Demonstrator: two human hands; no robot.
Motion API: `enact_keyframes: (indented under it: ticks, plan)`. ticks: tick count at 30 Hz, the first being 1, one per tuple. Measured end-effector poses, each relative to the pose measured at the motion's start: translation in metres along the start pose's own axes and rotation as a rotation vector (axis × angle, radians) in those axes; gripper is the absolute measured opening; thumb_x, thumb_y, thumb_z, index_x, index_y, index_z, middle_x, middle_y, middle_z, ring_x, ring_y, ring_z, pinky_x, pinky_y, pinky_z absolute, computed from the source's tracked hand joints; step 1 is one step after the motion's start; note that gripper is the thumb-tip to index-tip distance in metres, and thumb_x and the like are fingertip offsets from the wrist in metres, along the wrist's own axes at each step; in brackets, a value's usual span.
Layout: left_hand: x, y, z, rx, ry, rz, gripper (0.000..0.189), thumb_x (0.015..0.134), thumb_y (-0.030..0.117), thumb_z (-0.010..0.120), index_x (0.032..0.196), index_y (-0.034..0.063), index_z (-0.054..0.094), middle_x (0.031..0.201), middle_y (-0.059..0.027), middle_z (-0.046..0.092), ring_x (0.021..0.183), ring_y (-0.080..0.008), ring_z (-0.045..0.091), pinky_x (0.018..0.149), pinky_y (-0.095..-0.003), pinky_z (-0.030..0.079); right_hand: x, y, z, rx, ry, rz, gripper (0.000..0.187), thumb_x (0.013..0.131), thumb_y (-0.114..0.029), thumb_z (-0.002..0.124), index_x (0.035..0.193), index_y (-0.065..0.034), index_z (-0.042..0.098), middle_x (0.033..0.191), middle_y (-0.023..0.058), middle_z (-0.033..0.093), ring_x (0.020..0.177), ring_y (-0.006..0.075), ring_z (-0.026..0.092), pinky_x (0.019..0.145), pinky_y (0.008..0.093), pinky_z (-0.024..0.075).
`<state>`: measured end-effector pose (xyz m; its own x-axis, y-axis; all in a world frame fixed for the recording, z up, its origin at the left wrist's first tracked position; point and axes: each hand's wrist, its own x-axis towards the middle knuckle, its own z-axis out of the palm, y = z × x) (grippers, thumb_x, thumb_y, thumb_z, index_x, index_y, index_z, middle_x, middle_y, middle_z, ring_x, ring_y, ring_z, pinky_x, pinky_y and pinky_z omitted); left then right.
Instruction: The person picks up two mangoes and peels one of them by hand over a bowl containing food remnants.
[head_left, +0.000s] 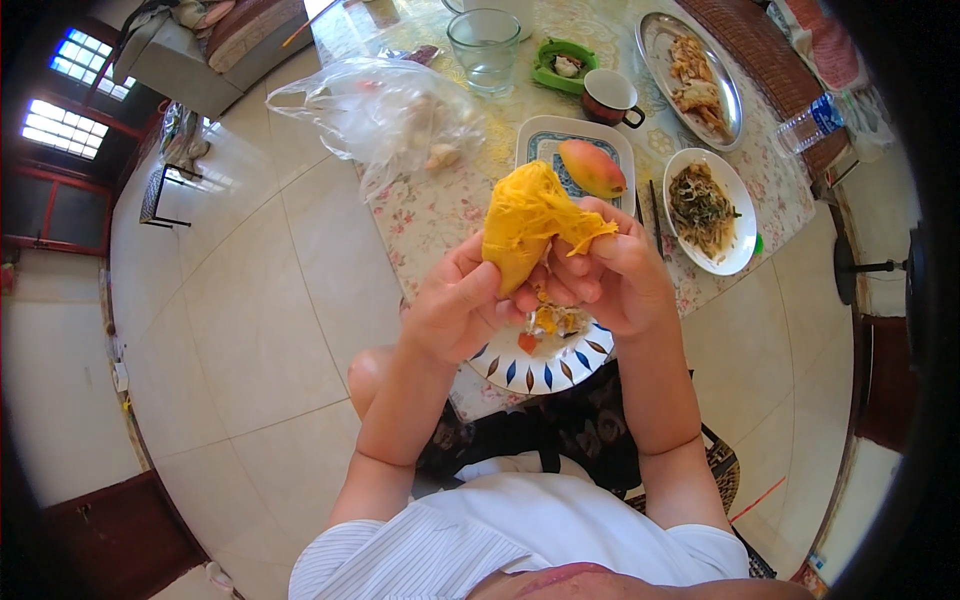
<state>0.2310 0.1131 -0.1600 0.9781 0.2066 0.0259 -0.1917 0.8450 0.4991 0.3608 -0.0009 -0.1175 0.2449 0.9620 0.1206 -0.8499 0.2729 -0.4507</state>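
Observation:
Between both hands I hold a piece of fibrous yellow mango flesh (521, 225). My left hand (457, 300) grips its smoother lower left side. Fingers of my right hand (619, 270) pinch a shredded strip pulled out at its right. Below the hands lies a white plate with blue and brown leaf marks (529, 375), partly hidden, bearing yellow and orange scraps. Just beyond the hands, a whole red-yellow mango (592, 169) rests on a square-cornered white and blue tray (529, 142).
On the flowered tablecloth are a clear plastic bag (390, 112), a glass bowl (484, 49), a green ashtray (566, 64) and a dark enamel mug (611, 97). Further right are chopsticks (655, 217), a dish of noodle-like food (739, 247) and an oval metal platter (652, 45). A plastic bottle (810, 126) lies near the right edge.

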Motion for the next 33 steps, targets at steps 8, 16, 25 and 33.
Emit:
enact_keyframes:
  ticks: [8, 16, 25, 33]
  plan:
    - [-0.005, 0.018, -0.001, -0.098, 0.012, 0.196, 0.044, 0.086, 0.022, 0.054, 0.120, -0.0025, 0.039, 0.107, -0.0180, 0.050, 0.082, -0.0164, 0.057, 0.068, -0.0240, 0.050, -0.008, -0.016, 0.001, -0.934, 0.205, -0.270, 0.015, 0.070, 0.002, 0.055, 0.085, -0.0017, 0.055, 0.072, 0.0057, 0.054, 0.058, 0.0124, 0.051, 0.056, 0.0242, 0.0439]
    - [-0.005, 0.018, -0.009, -0.073, -0.014, 0.215, 0.047, 0.086, 0.021, 0.054, 0.121, -0.0037, 0.037, 0.108, -0.0193, 0.049, 0.080, -0.0176, 0.057, 0.069, -0.0250, 0.050, -0.041, -0.013, 0.054, -1.187, -0.242, -0.577, 0.019, 0.067, -0.002, 0.065, 0.084, -0.0081, 0.063, 0.075, 0.0047, 0.059, 0.063, 0.0189, 0.058, 0.054, 0.0273, 0.0466]
    - [-0.002, 0.018, -0.010, -0.048, -0.026, 0.249, 0.047, 0.088, 0.020, 0.050, 0.124, -0.0050, 0.032, 0.112, -0.0211, 0.047, 0.082, -0.0181, 0.056, 0.070, -0.0258, 0.050, -0.041, -0.021, 0.080, -0.850, -0.675, -0.507, 0.009, 0.078, -0.003, 0.059, 0.086, 0.0017, 0.060, 0.087, 0.0151, 0.059, 0.066, 0.0206, 0.057, 0.064, 0.0346, 0.0477]
    - [-0.003, 0.016, -0.013, -0.085, -0.044, 0.185, 0.042, 0.092, 0.020, 0.042, 0.122, -0.0063, 0.032, 0.113, -0.0228, 0.046, 0.087, -0.0198, 0.056, 0.073, -0.0282, 0.051, -0.044, -0.015, 0.071, -0.895, -0.612, -0.549, 0.011, 0.078, -0.009, 0.058, 0.081, 0.0013, 0.061, 0.083, 0.0128, 0.059, 0.062, 0.0207, 0.056, 0.061, 0.0336, 0.0465]
